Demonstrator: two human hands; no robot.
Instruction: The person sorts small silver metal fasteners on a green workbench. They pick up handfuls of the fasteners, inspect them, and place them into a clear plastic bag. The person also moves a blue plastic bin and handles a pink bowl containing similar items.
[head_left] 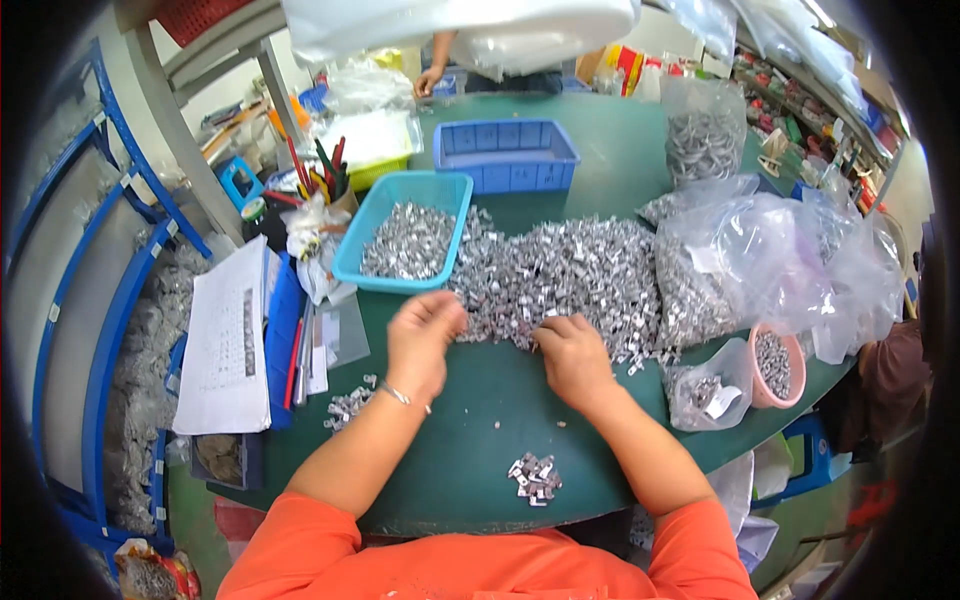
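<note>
A broad heap of small silvery metal parts is spread across the green table. At its near left edge is my left hand, just below a turquoise basket half filled with similar parts. Its fingers are pinched together, and what they hold, if anything, is too small to make out. My right hand touches the near edge of the heap with curled fingers; whatever lies between the fingertips is hidden. Close to my body lies a small separate pile of parts. Another small pile lies beside my left forearm.
A blue tray stands behind the heap. Clear plastic bags of parts and a pink cup line the right side. Papers and pens sit at the left. Across the table is another person's hand.
</note>
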